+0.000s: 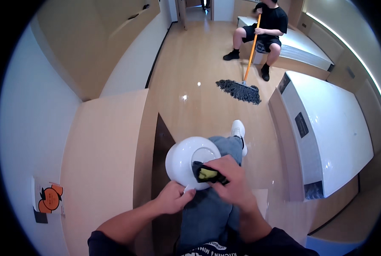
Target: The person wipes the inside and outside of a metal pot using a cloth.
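A glossy white bowl (178, 159) rests over my lap, its ringed base facing up toward me. My left hand (175, 198) is closed on a small white tab at the bowl's near edge, thumb on top. With my right hand (231, 179) I grip a black and yellow-green cloth (207, 173) and press it against the base. The cloth looks bunched up, and part of it is hidden under my fingers. Blue jeans cover my legs beneath the bowl, and a white shoe (238, 129) sticks out ahead.
To my left stands a light wood cabinet (103, 153), with a card showing an orange (50, 199) near it. Wrapped mattresses (333, 123) lie on bed bases at the right. Farther off, a seated person (272, 21) holds a grey-headed mop (239, 91) on the wood floor.
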{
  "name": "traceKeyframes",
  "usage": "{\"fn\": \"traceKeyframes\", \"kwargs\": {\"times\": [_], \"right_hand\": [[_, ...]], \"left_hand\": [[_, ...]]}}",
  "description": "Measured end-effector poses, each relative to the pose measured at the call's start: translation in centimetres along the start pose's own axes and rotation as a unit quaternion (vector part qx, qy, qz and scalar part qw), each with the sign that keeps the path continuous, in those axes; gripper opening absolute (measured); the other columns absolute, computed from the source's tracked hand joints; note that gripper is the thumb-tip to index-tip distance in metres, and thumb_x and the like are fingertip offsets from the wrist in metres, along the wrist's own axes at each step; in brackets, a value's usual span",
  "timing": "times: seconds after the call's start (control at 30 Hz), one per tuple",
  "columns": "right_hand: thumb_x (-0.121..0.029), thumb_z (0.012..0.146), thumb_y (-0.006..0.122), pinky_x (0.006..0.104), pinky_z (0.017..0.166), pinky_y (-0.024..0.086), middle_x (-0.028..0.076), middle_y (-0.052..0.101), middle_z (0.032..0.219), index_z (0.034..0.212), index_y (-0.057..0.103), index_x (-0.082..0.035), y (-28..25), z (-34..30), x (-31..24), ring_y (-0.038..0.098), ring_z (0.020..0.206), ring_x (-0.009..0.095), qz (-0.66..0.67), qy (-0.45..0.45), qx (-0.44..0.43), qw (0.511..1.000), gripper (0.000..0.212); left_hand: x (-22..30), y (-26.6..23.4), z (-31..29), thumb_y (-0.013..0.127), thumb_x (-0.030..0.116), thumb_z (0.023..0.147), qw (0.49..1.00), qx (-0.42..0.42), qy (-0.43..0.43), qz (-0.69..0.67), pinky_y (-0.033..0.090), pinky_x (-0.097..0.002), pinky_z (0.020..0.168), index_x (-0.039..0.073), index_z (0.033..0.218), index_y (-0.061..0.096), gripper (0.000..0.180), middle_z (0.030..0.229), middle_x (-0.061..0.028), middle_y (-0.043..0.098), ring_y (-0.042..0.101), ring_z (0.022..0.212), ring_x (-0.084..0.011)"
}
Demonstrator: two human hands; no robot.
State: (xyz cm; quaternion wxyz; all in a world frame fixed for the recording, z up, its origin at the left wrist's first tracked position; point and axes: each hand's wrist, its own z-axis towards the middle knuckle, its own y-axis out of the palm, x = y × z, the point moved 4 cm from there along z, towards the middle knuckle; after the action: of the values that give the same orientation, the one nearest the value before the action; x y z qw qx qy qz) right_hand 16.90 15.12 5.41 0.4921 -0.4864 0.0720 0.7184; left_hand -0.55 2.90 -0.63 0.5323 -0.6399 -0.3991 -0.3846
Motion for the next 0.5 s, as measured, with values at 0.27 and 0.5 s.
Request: {"fn": "traceKeyframes", "kwargs": {"times": [0.27,0.5], "right_hand": [[0.004,0.071,0.079,0.0404,0.091,0.053,0.015,0.071,0.11,0.118,0.069,-0.003,0.3,-0.2,-0.4,0.065,0.101,0.036,-0.079,0.039,0.098,0.991,0.049],[0.003,0.07,0.08,0.0399,0.087,0.056,0.016,0.072,0.107,0.116,0.07,-0.002,-1.5,-0.5,1.5,0.069,0.097,0.035,-0.055,0.098,0.063,0.992,0.047]], "left_hand": [[1.6,-0.3,0.1,0.057,0.031,0.101,0.995,-0.003,0.062,0.079,0.05,-0.0433,0.059,0.001,0.069,0.061,0.044,0.06,-0.0174,0.058,0.062,0.059,-0.0381],[1.9,-0.1,0.1,0.058,0.031,0.098,0.992,-0.018,0.07,0.103,0.052,-0.046,0.063,0.002,0.074,0.065,0.039,0.068,-0.0201,0.063,0.065,0.067,-0.0411]]}}
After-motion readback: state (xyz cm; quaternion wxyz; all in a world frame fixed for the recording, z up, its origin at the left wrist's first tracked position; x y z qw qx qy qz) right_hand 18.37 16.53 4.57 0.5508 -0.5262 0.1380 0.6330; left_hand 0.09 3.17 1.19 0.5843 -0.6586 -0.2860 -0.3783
